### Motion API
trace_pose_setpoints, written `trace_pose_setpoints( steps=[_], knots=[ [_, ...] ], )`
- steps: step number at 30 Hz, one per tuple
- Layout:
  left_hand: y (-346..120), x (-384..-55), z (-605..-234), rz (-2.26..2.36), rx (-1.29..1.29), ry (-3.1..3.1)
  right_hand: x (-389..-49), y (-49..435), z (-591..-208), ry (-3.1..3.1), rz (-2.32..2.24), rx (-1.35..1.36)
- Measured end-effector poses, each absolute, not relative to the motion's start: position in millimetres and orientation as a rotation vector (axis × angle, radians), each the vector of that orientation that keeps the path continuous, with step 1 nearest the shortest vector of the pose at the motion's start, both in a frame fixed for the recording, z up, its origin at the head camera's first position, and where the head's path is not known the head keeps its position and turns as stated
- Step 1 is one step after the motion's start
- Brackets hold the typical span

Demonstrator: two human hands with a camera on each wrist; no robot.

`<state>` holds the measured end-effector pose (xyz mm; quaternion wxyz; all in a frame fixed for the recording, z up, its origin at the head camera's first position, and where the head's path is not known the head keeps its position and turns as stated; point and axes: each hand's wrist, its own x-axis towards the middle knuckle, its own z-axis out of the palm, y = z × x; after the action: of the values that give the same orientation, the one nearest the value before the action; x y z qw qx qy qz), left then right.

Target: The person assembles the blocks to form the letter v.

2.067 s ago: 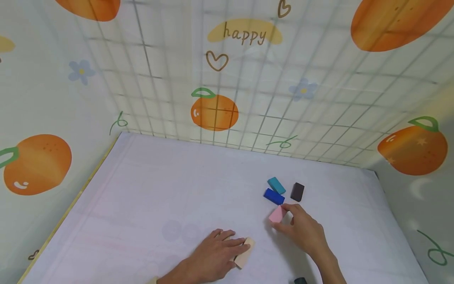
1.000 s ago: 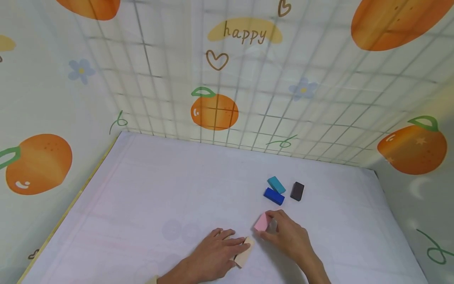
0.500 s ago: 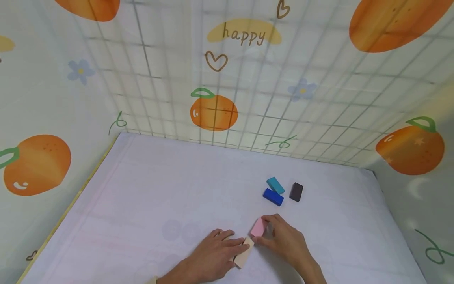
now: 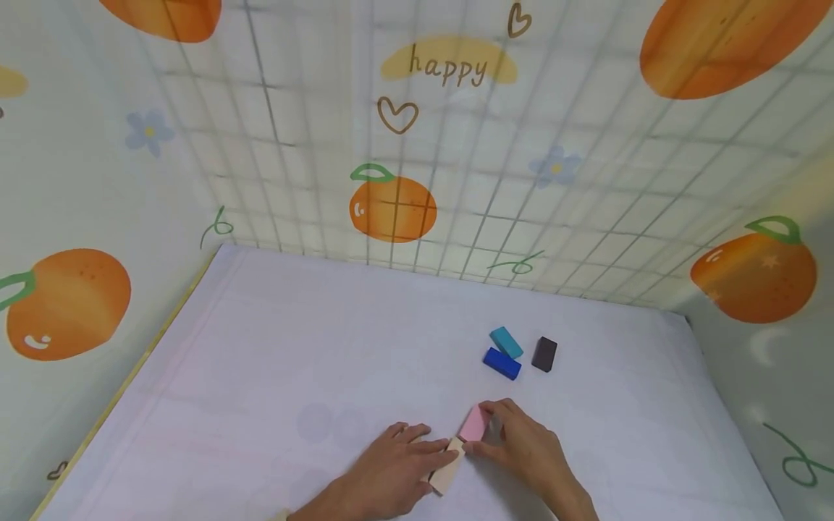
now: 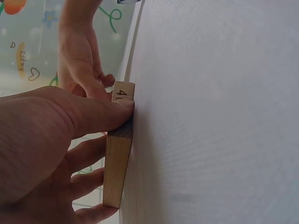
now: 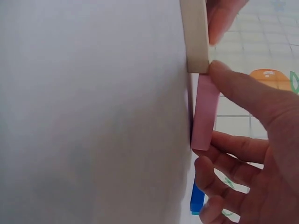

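Observation:
My left hand [image 4: 391, 470] lies over plain wooden blocks, pinching them between thumb and fingers. One pale block [image 4: 444, 477] shows past its fingertips in the head view. In the left wrist view a plain wooden block [image 5: 117, 170] runs along the fingers, and behind the thumb is the end of another wooden block [image 5: 124, 88] with a dark printed mark. My right hand [image 4: 531, 449] pinches a pink block [image 4: 473, 425] between thumb and fingers. The pink block's near end is right at the far end of the pale one, roughly in line with it.
Farther back on the white tabletop [image 4: 293, 347] lie a teal block [image 4: 507, 342], a blue block [image 4: 502, 363] close against it, and a dark brown block [image 4: 544, 354] to their right. Orange-printed cloth walls [image 4: 300, 145] enclose the table's back and sides.
My right hand has brought the pink block left and nearer, from just below the blue block to the end of the pale wooden block. The left hand has stayed in place.

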<state>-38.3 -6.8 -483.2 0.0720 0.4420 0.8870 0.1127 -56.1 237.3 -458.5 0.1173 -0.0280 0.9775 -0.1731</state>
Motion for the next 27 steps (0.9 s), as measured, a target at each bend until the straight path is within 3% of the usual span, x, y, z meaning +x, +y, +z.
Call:
trace_pose_setpoints(
  steps=[27],
  knots=[
    [-7.9, -37.9, -484.9, 0.310, 1.338, 2.681, -53.8, 232.7, -464.1, 2.881, -0.525, -0.081]
  ],
)
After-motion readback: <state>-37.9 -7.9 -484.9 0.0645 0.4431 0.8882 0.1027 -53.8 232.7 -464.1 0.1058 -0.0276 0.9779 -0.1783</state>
